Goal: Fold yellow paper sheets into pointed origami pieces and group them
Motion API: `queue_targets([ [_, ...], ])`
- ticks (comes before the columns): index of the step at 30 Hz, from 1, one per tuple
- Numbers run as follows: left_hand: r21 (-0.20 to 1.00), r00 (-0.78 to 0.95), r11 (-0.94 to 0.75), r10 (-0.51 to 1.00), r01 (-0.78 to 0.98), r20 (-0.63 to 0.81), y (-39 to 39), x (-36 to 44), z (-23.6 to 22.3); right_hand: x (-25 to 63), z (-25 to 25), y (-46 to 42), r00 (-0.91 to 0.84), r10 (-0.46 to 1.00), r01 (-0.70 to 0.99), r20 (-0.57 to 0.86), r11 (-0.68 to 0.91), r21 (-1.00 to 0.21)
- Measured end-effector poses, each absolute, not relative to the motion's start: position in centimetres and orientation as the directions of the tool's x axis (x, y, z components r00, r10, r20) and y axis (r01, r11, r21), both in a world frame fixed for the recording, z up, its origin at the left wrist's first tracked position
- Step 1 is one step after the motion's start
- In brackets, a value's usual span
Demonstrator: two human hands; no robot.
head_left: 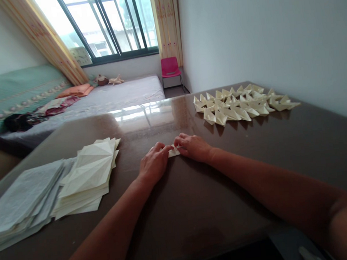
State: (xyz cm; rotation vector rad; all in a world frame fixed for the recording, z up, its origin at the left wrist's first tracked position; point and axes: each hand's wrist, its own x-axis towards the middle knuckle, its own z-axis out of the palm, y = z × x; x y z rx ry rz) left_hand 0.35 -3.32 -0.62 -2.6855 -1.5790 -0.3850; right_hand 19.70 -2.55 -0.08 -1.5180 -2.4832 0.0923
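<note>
While pinching a small paper piece mid-frame with left hand and right hand, apparently folding it — showing many folded shapes at upper right, seemingly leaving creased sheets and greyish sheets at left.

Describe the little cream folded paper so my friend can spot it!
Find the shiny brown table. Near its middle, a bare left hand and bare right hand hold the small folded cream paper. Unlike the pointed cream paper shapes beyond, it's hand-held.
</note>
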Motion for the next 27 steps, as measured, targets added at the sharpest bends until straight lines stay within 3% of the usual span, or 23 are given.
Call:
queue_targets([
  [9, -0.064, 0.550, -0.547, 0.822, 0.835, 0.147, -4.5, 0.7, -0.1, 19.2, 1.0, -3.8, -0.628, 0.772, 0.778, 0.100, 0.624, 0.070],
  [16, -0.200, 0.577, -0.556, 0.815, 0.807, 0.064, -5.4, 1.2, 0.6, 17.9, 1.3, -6.3, -0.523, 0.851, 0.830, -0.046, 0.520, 0.202],
  [23, -0.261, 0.532, -0.505, 0.846, 0.823, 0.043, -6.2, 0.8, 1.5, 16.7, 1.9, -7.0, -0.398, 0.907, 0.875, -0.140, 0.421, 0.239],
  [27, -0.163, 0.515, -0.496, 0.850, 0.853, 0.108, -5.7, 0.0, 1.3, 17.7, 2.1, -5.7, -0.446, 0.895, 0.886, 0.002, 0.441, 0.141],
])
